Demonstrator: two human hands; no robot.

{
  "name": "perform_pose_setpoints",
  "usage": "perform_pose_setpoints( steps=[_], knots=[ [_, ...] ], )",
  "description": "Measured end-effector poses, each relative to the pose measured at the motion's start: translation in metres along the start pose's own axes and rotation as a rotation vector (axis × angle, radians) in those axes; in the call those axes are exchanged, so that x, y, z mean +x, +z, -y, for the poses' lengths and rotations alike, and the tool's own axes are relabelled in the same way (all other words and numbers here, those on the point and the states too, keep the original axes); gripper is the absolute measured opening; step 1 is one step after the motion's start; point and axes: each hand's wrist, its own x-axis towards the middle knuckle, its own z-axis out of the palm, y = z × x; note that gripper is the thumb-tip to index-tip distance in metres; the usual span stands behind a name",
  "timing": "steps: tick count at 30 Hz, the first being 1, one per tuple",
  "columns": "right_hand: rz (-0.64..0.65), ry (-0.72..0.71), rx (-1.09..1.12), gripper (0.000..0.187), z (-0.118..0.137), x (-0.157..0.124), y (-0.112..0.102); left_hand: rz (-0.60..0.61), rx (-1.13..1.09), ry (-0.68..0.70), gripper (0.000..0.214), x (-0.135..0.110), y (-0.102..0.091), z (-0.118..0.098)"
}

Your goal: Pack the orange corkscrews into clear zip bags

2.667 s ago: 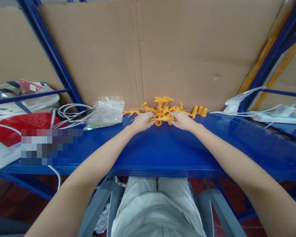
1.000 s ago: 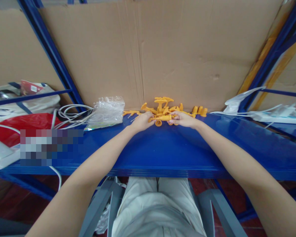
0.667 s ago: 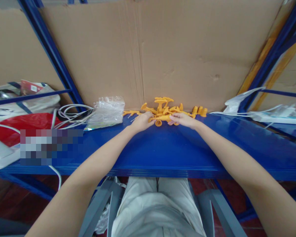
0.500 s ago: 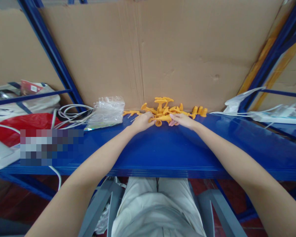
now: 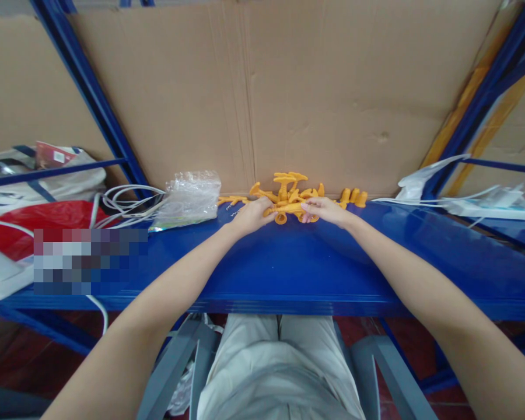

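Observation:
My left hand [image 5: 254, 216] is closed around the left end of a long orange plastic piece [image 5: 291, 207], whose exact kind I cannot make out. The thumb and fingers of my right hand [image 5: 328, 211] pinch its right end. Just under it, the round open end of an orange tube [image 5: 280, 219] faces me, and another ring-shaped end shows by my right fingertips. Behind my hands lies a heap of orange plastic parts with T-shaped handles [image 5: 284, 179]. Corkscrews with bare metal spirals [image 5: 233, 202] lie left of my left hand. Several short orange sleeves [image 5: 355, 196] stand to the right.
A cardboard sheet [image 5: 315, 87] rises behind the blue table [image 5: 289, 262]. Clear plastic bags [image 5: 192, 195], coiled white cables [image 5: 133, 195] and a red bag [image 5: 65, 224] lie on the left. On the right are a white bag [image 5: 413, 186] and more cables. Blue posts flank the table.
My right hand has shifted slightly at the right end of the orange piece, and a ring-shaped end now shows below its fingers. My left hand stays almost still.

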Motion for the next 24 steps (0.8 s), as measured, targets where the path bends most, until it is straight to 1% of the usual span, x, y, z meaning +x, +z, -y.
perform_pose_setpoints(
  steps=[3, 7, 9, 11, 12, 15, 19, 21, 24],
  knots=[
    [-0.045, 0.033, -0.07, 0.052, 0.008, -0.003, 0.002, -0.013, -0.011, 0.021, 0.013, 0.0, 0.0, -0.001],
    [-0.079, 0.138, -0.077, 0.056, 0.014, -0.004, 0.006, 0.0, 0.0, 0.014, 0.013, 0.001, 0.0, -0.001],
    [-0.058, 0.131, -0.07, 0.051, 0.011, -0.002, 0.006, 0.015, 0.007, 0.002, 0.012, 0.001, 0.0, -0.002],
    [-0.026, 0.084, -0.018, 0.035, 0.006, 0.0, 0.005, 0.026, 0.007, -0.006, 0.01, 0.001, 0.0, -0.002],
    [-0.015, 0.056, 0.021, 0.031, 0.002, 0.001, 0.004, 0.029, 0.004, -0.007, 0.009, 0.001, -0.001, -0.002],
    [-0.009, 0.0, 0.114, 0.036, -0.004, 0.002, 0.003, 0.033, -0.006, -0.001, 0.009, 0.0, -0.001, -0.002],
    [0.025, 0.004, 0.087, 0.039, 0.001, 0.0, 0.003, 0.018, -0.011, 0.012, 0.011, 0.0, -0.002, -0.003],
    [0.016, 0.043, 0.067, 0.046, 0.007, -0.002, 0.005, 0.009, -0.004, 0.01, 0.012, 0.0, -0.002, -0.003],
    [-0.007, 0.141, 0.07, 0.059, 0.012, -0.004, 0.01, 0.004, 0.012, 0.007, 0.013, 0.0, -0.003, -0.004]
  ],
)
